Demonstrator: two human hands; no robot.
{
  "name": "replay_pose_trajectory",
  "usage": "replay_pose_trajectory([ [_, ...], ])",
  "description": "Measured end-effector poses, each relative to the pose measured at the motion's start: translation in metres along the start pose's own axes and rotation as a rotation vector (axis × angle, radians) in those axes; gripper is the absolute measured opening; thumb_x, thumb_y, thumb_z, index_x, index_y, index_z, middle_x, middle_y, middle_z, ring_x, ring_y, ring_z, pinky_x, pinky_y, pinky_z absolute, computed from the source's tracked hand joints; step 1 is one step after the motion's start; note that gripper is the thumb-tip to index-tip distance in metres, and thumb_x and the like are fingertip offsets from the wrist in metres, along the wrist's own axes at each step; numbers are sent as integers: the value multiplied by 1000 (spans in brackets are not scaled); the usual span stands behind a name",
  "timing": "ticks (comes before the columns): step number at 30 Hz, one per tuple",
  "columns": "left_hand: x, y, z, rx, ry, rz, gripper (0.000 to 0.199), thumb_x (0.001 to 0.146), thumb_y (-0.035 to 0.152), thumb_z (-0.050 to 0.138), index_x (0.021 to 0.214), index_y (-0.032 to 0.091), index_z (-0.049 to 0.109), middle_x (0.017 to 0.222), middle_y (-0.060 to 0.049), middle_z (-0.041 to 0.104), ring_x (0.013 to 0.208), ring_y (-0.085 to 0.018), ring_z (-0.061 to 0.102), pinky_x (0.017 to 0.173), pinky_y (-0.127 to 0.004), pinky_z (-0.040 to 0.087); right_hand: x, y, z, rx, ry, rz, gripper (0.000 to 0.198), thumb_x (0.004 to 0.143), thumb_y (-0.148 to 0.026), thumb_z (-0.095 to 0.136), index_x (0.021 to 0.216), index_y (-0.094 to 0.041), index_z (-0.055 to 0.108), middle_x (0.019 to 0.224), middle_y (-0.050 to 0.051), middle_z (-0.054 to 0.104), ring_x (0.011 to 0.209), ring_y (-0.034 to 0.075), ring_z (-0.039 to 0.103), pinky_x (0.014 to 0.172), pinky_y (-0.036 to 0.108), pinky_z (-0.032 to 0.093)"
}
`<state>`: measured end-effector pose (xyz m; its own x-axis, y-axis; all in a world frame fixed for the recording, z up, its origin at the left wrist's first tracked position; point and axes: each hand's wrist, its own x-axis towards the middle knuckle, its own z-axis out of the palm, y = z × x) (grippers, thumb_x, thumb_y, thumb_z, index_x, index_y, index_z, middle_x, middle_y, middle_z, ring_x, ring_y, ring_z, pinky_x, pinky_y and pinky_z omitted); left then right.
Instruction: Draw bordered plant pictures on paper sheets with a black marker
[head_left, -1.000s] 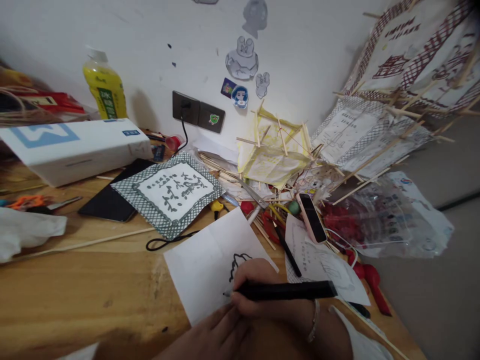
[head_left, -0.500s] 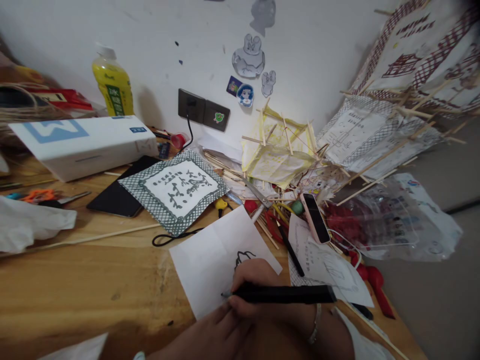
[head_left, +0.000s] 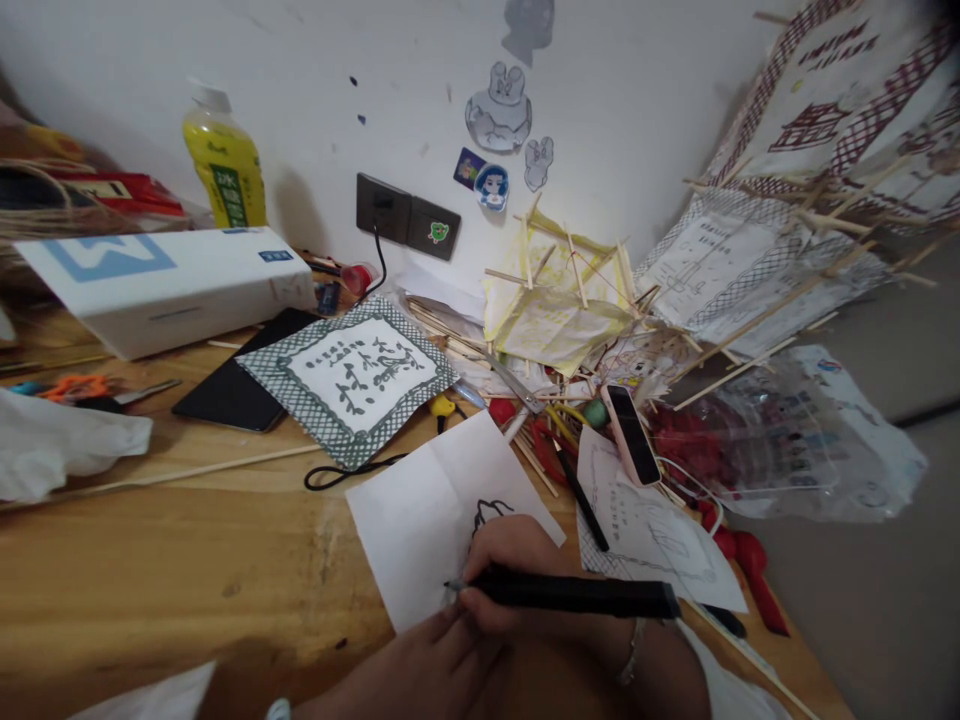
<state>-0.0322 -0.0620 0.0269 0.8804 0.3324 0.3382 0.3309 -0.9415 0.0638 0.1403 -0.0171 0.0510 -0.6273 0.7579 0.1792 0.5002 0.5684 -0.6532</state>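
A black marker pen (head_left: 577, 592) is gripped between the thumb and fingers of my right hand (head_left: 510, 565). Its tip points left, at or just above a sheet of white paper (head_left: 412, 510). Black curved lines (head_left: 493, 512) are drawn on the sheet, partly covered by my right hand. My left hand (head_left: 420, 665) lies flat on the sheet's lower edge, fingers extended, just below the pen. Up and left of the sheet lies a drawing with a dark green lattice border (head_left: 349, 385). A second paper with drawing and writing (head_left: 660, 530) rests to the right.
Near the wall stand a white box (head_left: 202, 290), a yellow drink bottle (head_left: 225, 160) and a yellow paper-and-stick frame (head_left: 559, 300). Larger paper lanterns (head_left: 750, 250) lean at right. A pink-edged phone (head_left: 631, 435), scissors (head_left: 517, 385), a black pen (head_left: 583, 500) and loose sticks clutter the middle.
The white sheet has shifted slightly to the right under my hands. The marker's back end has dipped a little and moved right. My left hand stays on the paper.
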Motion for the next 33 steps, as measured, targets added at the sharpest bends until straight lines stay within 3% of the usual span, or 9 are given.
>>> replay_pose_trajectory([
  [7, 3, -2, -5, 28, 29, 40, 28, 93, 19, 47, 114, 8, 61, 107, -10, 69, 101, -23, 59, 93, -31, 44, -1, 2, 0, -55, -58, -3, 18, 79, -35, 57, 69, -20, 58, 58, -2, 58, 53, 10, 51, 53, 21, 39],
  [24, 1, -1, 2, 3, 38, 20, 24, 92, 18, 50, 109, 9, 63, 106, -9, 69, 101, -21, 59, 93, -29, 42, 1, 1, -1, -45, 41, -35, 15, 76, -31, 54, 66, -20, 58, 56, -2, 59, 51, 10, 52, 51, 21, 39],
  [33, 3, -1, -1, 19, 107, 12, 21, 92, 16, 48, 103, 11, 66, 100, -7, 71, 94, -19, 60, 87, -28, 44, 0, -6, -9, -85, 82, -15, 12, 73, -27, 56, 65, -19, 61, 57, -1, 61, 52, 11, 55, 53, 21, 41],
])
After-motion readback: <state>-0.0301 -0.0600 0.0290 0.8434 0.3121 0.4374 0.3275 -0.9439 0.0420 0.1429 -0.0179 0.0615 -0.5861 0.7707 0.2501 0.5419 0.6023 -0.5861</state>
